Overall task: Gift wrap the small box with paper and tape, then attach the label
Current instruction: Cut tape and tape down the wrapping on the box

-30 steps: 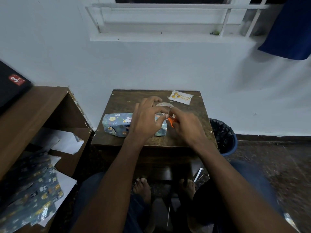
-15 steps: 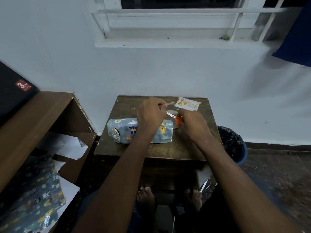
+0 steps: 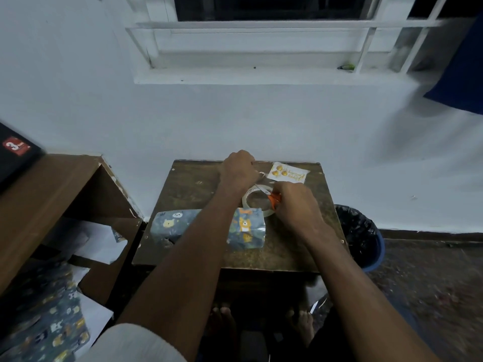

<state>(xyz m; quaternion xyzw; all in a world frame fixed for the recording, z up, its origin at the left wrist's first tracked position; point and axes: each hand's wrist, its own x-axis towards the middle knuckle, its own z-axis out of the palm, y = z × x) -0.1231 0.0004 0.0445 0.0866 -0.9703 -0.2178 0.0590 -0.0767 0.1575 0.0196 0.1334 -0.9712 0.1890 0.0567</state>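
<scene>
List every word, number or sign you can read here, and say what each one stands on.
"3": white numeral on a red sticker on the black object at far left; the smaller print beside it is too blurred to read.
Gold script on the white label at the table's far edge, beside three gold ornaments: too small and blurred to read.
The wrapped box carries only cartoon animals, no text.

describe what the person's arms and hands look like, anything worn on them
Both forearms are bare from the elbow down, and the left hand and right hand wear no gloves; no ring, watch or bracelet shows. A pale, whitish short sleeve covers the left upper arm at the bottom edge. No right sleeve is in view.
</scene>
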